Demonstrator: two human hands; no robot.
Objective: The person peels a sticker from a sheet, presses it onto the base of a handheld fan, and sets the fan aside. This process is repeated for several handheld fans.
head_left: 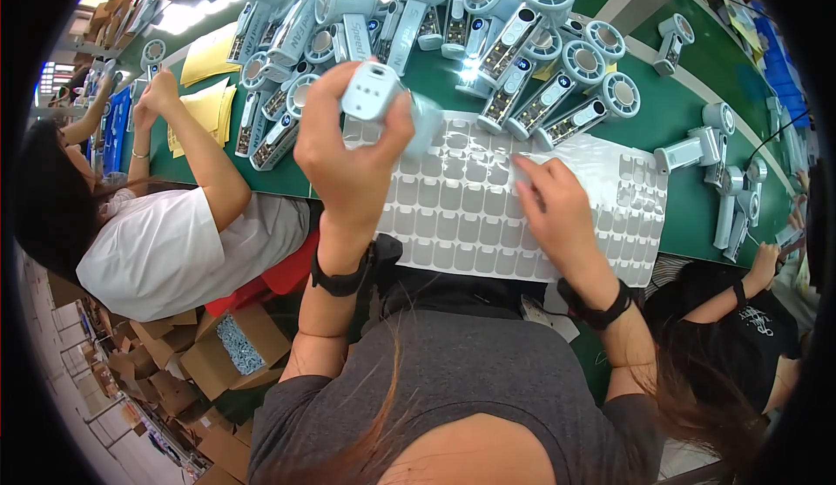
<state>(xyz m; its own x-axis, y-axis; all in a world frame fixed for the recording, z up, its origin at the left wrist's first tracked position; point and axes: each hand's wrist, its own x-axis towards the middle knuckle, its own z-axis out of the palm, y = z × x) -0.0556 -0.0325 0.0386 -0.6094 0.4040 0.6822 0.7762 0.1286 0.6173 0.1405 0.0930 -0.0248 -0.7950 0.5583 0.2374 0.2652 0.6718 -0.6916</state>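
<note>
My left hand (348, 158) grips a light blue handheld fan (372, 93), its base end turned up toward me. The fan's far part is blurred. Below it lies a sheet of grey rounded stickers (461, 224) on a white backing, with shiny film over part of it. My right hand (557, 211) is over the right half of this sheet, index finger stretched and thumb a little apart, the fingertips at the upper sticker rows. I see nothing between those fingers.
Many light blue fans (514, 45) lie piled beyond the sheet on the green table (644, 84). Yellow paper (205, 115) lies at the left. Co-workers sit on both sides, one in a white shirt (187, 245). More fans (697, 150) lie at right; cardboard boxes (209, 363) stand lower left.
</note>
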